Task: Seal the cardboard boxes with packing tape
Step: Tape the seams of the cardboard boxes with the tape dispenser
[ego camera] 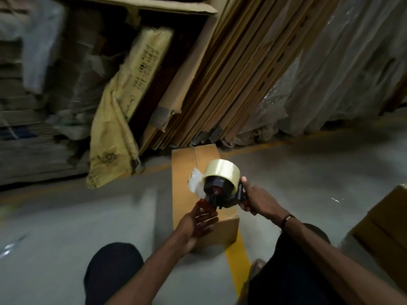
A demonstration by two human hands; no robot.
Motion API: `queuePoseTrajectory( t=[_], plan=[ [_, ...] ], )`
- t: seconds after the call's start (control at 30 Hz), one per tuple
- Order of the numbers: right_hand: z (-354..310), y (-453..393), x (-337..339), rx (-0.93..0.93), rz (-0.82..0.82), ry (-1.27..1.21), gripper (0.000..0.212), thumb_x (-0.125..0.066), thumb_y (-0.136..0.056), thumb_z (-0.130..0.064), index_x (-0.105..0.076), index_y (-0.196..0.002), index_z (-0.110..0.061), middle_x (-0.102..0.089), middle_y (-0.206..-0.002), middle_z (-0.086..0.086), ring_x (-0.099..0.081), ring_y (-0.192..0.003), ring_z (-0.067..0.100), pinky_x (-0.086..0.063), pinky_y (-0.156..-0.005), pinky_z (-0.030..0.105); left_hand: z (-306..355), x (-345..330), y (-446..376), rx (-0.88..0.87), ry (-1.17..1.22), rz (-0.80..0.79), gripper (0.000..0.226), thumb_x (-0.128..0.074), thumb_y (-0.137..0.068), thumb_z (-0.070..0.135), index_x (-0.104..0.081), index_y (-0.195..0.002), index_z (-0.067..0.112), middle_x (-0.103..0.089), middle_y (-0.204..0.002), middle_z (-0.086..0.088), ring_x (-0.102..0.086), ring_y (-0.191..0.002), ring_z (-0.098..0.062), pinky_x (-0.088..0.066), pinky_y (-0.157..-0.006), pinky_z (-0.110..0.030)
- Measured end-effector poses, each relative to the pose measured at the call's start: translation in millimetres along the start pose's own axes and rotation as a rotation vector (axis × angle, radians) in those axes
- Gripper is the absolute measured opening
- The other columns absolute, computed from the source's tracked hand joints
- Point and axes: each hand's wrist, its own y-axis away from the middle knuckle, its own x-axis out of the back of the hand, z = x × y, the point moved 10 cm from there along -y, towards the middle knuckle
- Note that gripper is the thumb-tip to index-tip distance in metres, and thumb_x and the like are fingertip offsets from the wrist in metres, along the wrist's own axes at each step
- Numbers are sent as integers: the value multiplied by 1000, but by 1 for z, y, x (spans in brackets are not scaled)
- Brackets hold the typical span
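Grey concrete floor (pixel 66 216), stacked cardboard sheets (pixel 231 73) far. Closed cardboard box (pixel 187 194) centre. Right hand (pixel 257 200) grasps tape dispenser (pixel 220 186) above it; left hand (pixel 198 221) released, fingers straight beneath.

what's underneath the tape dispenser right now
Below the tape dispenser, gripped by the right hand, lies a closed cardboard box on the floor. The left hand covers part of its top; its contents are hidden.
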Motion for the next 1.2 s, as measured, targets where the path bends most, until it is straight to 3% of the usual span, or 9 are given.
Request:
queuePoseTrajectory(
  t=[0.17,0.23,0.43,0.57,0.7,0.77,0.87,1.03,1.2],
  plan=[
    [-10,32,-37,7,-95,-74,97,-8,-97,-79,-68,-64,-10,-63,-57,5,-54,-50,16,-47,-60,32,-3,11,26,59,320,-25,34,-55,-105,22,-62,-132,4,-72,-100,-18,-71,-80,-26,-61,-70,-38],
    [-15,34,-40,5,-88,-114,98,-8,-95,-82,-68,-66,-10,-61,-58,4,-51,-52,17,-45,-59,32,0,15,34,58,318,8,25,-61,-99,13,-65,-119,1,-68,-92,-16,-65,-76,-22,-61,-61,-32],
    [-29,29,-52,-18,-134,-213,100,-11,-90,-88,-68,-78,-7,-56,-63,5,-46,-56,18,-39,-53,29,6,33,44,16,241,87,22,-39,-106,-3,-61,-102,-5,-60,-86,-16,-57,-74,-21,-59,-53,-25],
    [-20,29,-54,-24,-138,-247,110,-14,-88,-91,-70,-101,3,-57,-69,8,-46,-58,17,-40,-55,30,5,37,46,22,252,130,25,-38,-105,1,-54,-86,1,-49,-77,-12,-49,-68,-21,-61,-57,-31],
    [-20,28,-58,-12,-161,-282,105,-16,-92,-86,-67,-111,4,-58,-74,10,-45,-58,15,-38,-53,28,8,33,51,34,267,115,39,-48,-109,32,-59,-91,-1,-58,-76,-13,-59,-68,-23,-58,-61,-35],
    [-21,26,-59,-2,-174,-276,105,-15,-93,-85,-67,-107,5,-58,-74,10,-45,-59,15,-38,-52,28,11,38,49,14,191,140,31,-52,-107,20,-60,-82,3,-56,-62,-8,-57,-58,-17,-58,-54,-28],
    [-22,23,-62,15,-187,-247,109,-13,-91,-87,-66,-100,7,-58,-73,10,-45,-59,17,-38,-53,27,6,45,44,25,95,176,15,-50,-103,0,-64,-100,-3,-64,-74,-12,-60,-63,-18,-58,-50,-27],
    [-30,20,-67,53,-204,-179,98,-7,-95,-83,-64,-74,-5,-56,-64,6,-45,-58,20,-41,-55,28,19,57,40,-87,-70,270,22,-43,-106,0,-64,-108,3,-73,-87,-14,-69,-64,-22,-57,-47,-26],
    [-29,12,-69,77,-221,-132,99,-4,-96,-81,-65,-73,-5,-58,-62,3,-47,-58,20,-43,-56,29,19,76,32,-38,-62,339,14,-51,-106,14,-64,-109,10,-75,-87,-8,-72,-66,-16,-53,-54,-27]
  ],
)
